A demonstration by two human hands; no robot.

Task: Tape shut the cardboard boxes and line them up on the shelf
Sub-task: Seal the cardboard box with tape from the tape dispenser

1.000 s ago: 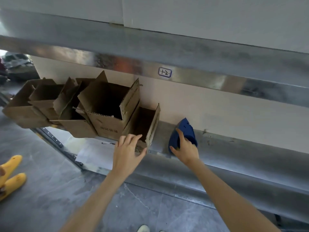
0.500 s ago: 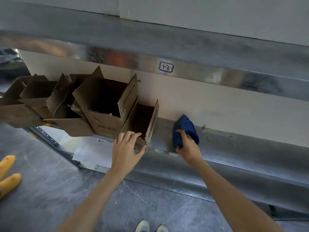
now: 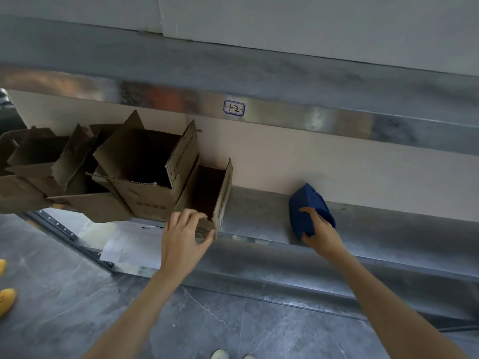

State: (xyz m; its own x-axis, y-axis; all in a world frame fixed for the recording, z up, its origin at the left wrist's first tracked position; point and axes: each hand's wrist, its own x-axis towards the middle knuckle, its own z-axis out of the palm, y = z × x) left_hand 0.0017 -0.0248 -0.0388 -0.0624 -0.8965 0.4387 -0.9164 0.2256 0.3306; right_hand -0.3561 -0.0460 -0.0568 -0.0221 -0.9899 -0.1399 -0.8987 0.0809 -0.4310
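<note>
Several open cardboard boxes stand crowded on the left part of the metal shelf (image 3: 259, 216), flaps up. The rightmost is a small narrow box (image 3: 215, 187); my left hand (image 3: 184, 234) grips its near bottom corner, fingers curled over the front edge. Beside it on the left sits a larger open box (image 3: 150, 177). A blue tape dispenser (image 3: 307, 206) lies on the shelf to the right, and my right hand (image 3: 320, 229) grips its near end.
An upper metal shelf beam with a label reading 1-2 (image 3: 234, 108) runs overhead. A beige back wall (image 3: 337, 167) closes the shelf behind. Yellow shoes (image 3: 6, 299) show on the grey floor at left, with white paper (image 3: 124, 244) lying below the shelf.
My left hand went from hovering open near the small box to gripping its corner. My right hand stayed on the blue dispenser. The view shifted slightly.
</note>
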